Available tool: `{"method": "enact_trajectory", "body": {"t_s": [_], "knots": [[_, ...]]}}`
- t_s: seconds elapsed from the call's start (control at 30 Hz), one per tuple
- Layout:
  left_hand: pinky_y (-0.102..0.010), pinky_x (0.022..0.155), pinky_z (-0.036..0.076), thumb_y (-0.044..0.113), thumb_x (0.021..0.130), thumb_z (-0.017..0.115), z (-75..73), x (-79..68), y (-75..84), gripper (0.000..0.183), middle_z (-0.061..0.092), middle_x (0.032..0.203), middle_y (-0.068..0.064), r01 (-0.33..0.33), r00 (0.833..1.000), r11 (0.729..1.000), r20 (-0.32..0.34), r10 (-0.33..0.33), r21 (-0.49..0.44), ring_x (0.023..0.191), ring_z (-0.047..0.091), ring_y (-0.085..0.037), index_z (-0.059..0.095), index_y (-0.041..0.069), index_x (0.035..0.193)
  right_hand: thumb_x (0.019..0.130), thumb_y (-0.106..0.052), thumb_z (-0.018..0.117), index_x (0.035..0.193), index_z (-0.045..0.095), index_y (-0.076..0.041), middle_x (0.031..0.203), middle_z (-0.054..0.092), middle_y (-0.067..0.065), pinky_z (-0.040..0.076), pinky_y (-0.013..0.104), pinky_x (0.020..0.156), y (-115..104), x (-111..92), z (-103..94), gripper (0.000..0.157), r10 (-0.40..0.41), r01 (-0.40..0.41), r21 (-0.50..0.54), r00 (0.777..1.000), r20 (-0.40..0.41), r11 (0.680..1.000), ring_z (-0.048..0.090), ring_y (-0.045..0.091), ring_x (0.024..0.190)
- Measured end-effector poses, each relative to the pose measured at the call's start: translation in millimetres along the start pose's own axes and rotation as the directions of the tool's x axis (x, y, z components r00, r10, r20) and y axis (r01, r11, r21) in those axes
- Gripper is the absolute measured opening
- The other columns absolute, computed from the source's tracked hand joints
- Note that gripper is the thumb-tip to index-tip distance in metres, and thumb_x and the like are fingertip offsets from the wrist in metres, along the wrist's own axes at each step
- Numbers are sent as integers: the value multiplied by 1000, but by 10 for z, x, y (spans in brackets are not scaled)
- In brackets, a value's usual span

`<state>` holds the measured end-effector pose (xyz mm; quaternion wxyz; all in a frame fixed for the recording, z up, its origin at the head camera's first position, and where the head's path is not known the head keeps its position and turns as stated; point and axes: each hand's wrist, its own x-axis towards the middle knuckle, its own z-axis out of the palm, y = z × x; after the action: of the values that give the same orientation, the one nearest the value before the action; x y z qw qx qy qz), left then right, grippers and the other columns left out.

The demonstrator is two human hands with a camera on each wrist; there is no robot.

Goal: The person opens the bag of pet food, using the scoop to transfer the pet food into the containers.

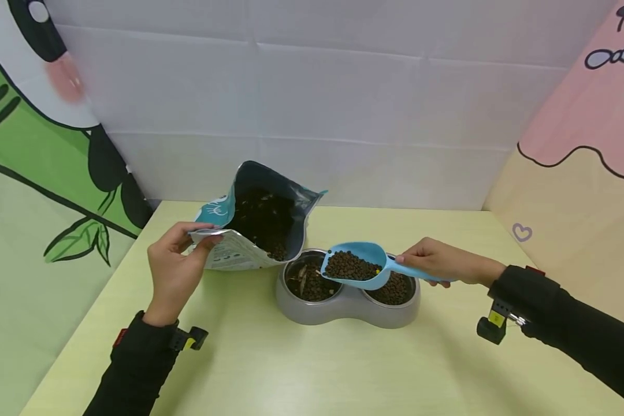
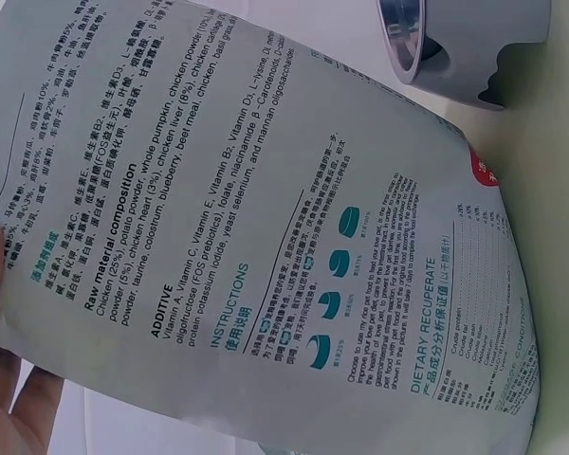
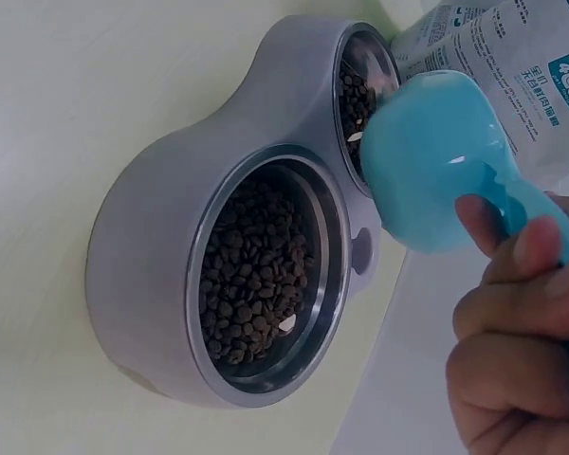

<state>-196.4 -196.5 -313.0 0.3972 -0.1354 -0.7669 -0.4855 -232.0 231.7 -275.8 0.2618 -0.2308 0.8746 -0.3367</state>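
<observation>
My left hand (image 1: pixel 179 263) pinches the top edge of a pet food bag (image 1: pixel 249 245), which leans with its mouth open and brown kibble inside. Printed text covers the side of the bag (image 2: pixel 256 246) in the left wrist view. My right hand (image 1: pixel 431 260) grips the handle of a light blue scoop (image 1: pixel 371 254), loaded with kibble. The scoop is above a grey double pet bowl (image 1: pixel 345 309), over the space between its two metal dishes. Kibble lies in both dishes; the left one also has pale pieces. In the right wrist view the scoop (image 3: pixel 436 161) hides part of the farther dish.
The double bowl stands on a pale yellow table (image 1: pixel 312 370). A white wall covering (image 1: pixel 333 104) rises behind the table's back edge, with printed cartoon panels at left and right. The bag's bottom is next to the bowl's left side.
</observation>
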Motion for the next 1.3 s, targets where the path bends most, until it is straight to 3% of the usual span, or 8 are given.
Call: {"method": "enact_trajectory", "body": {"t_s": [0.53, 0.77, 1.3], "knots": [[-16, 78, 46, -5, 71, 70, 30, -8, -23, 25, 63, 88, -9, 1, 1000, 1000, 0, -1, -13, 84, 58, -7, 64, 5, 93, 95, -33, 46, 82, 65, -20, 58, 45, 0, 33, 23, 37, -163, 89, -129, 26, 10, 0, -109, 995, 96, 994, 39, 13, 43], [-16, 78, 47, -5, 71, 70, 22, -10, -33, 25, 64, 88, -10, -2, 1000, 1000, -4, 2, -9, 84, 58, -6, 64, 4, 93, 95, -33, 46, 72, 60, -15, 54, 37, -2, 30, 22, 38, -264, 158, -138, 32, 25, -10, -121, 992, 125, 993, 36, 13, 43], [-18, 80, 46, -5, 71, 70, 35, -8, -72, 26, 64, 89, -9, 5, 1000, 1000, -3, -5, -7, 86, 58, -7, 64, 5, 94, 94, -32, 47, 69, 57, -13, 53, 34, -2, 29, 23, 40, -370, 216, -191, 33, 81, -57, -179, 989, 126, 982, 35, 13, 43]]}}
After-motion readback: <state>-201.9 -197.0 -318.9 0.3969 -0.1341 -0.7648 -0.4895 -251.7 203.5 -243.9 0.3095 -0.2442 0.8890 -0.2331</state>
